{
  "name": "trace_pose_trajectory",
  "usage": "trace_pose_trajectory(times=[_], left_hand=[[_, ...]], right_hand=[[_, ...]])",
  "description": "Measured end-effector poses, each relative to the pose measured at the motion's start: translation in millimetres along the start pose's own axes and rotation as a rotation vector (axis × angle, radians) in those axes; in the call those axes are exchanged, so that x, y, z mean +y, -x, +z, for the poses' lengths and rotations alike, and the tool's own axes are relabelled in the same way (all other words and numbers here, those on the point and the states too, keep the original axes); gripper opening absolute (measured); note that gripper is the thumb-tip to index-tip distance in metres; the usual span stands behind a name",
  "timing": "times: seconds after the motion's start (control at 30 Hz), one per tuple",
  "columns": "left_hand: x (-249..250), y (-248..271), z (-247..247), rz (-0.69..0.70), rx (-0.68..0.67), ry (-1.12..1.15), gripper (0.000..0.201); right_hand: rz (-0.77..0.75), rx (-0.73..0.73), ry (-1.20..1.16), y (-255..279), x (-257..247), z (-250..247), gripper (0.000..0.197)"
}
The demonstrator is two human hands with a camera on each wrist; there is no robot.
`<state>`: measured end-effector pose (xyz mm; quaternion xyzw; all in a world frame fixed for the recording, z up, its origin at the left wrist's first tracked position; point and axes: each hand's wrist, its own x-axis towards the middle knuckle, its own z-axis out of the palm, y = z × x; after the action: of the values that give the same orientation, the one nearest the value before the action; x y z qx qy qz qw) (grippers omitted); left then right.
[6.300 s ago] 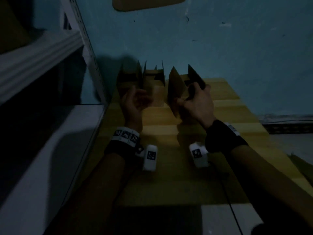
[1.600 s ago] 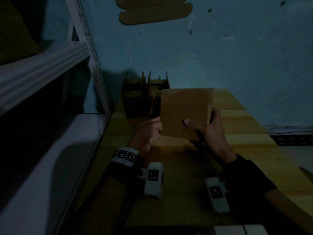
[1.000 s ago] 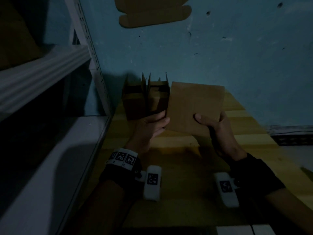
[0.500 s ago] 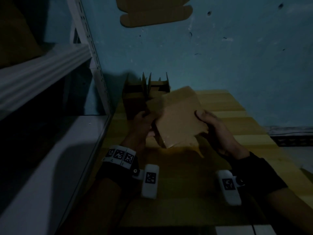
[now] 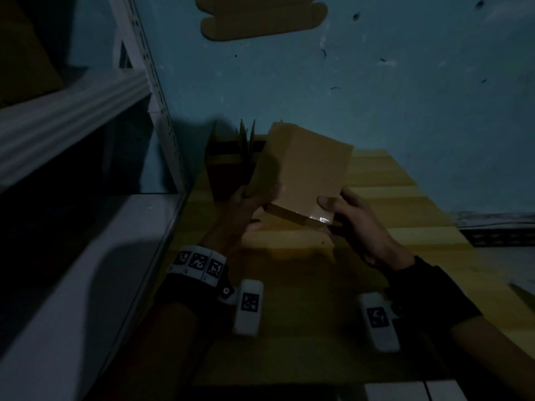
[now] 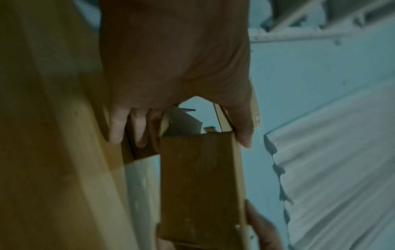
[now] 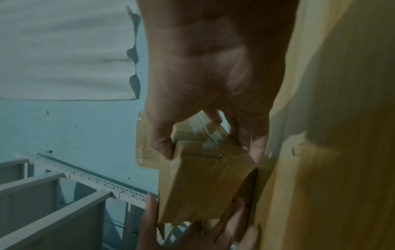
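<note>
A brown cardboard box (image 5: 304, 169) is held tilted above the wooden table (image 5: 405, 204), between both hands. My left hand (image 5: 254, 198) grips its near left corner, thumb on one face and fingers under it; the box (image 6: 198, 186) fills the lower middle of the left wrist view under that hand (image 6: 177, 132). My right hand (image 5: 341, 209) pinches the near right corner, where shiny tape shows. In the right wrist view the hand (image 7: 209, 145) holds the taped end of the box (image 7: 205, 186) between thumb and fingers.
Open cardboard boxes with raised flaps (image 5: 231, 157) stand at the table's far left against the blue wall. A white metal shelf rack (image 5: 86, 198) runs along the left. A flat cardboard piece (image 5: 260, 21) is stuck on the wall above.
The box has been turned in my hands: half a second ago it was tipped with a loose flap hanging down, now a broad face points up and away. Both hands have kept their hold.
</note>
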<state>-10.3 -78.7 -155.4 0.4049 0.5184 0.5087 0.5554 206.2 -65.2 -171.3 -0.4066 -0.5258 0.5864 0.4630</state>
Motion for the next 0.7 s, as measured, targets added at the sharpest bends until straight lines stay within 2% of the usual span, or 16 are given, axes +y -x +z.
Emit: trace_pose_trajectory(times=[0.1, 0.13, 0.23, 0.3, 0.47, 0.7], left_hand=[[-0.7, 2.6, 0.6, 0.014, -0.009, -0.061, 0.106], [-0.8, 2.4, 1.1, 0.012, -0.008, -0.061, 0.101], [-1.4, 3.1, 3.8, 0.017, -0.037, -0.001, 0.054], [-1.7, 5.0, 6.6, 0.036, -0.066, 0.047, 0.043], [-6.0, 3.5, 10.5, 0.077, -0.103, 0.107, 0.04], [-3.2, 8.0, 11.2, 0.108, -0.096, 0.072, 0.049]], right_hand=[[-0.025, -0.02, 0.07, 3.4, -1.7, -0.5, 0.061], [-0.034, -0.025, 0.096, 4.2, -1.8, -0.2, 0.058], [-0.069, -0.018, 0.171, 4.7, -1.4, 0.6, 0.052], [-0.103, -0.032, 0.194, 7.3, -0.4, 0.2, 0.053], [-0.178, -0.098, 0.27, 13.9, 0.2, -0.5, 0.074], [-0.213, -0.092, 0.326, 14.1, 1.4, -0.9, 0.07]])
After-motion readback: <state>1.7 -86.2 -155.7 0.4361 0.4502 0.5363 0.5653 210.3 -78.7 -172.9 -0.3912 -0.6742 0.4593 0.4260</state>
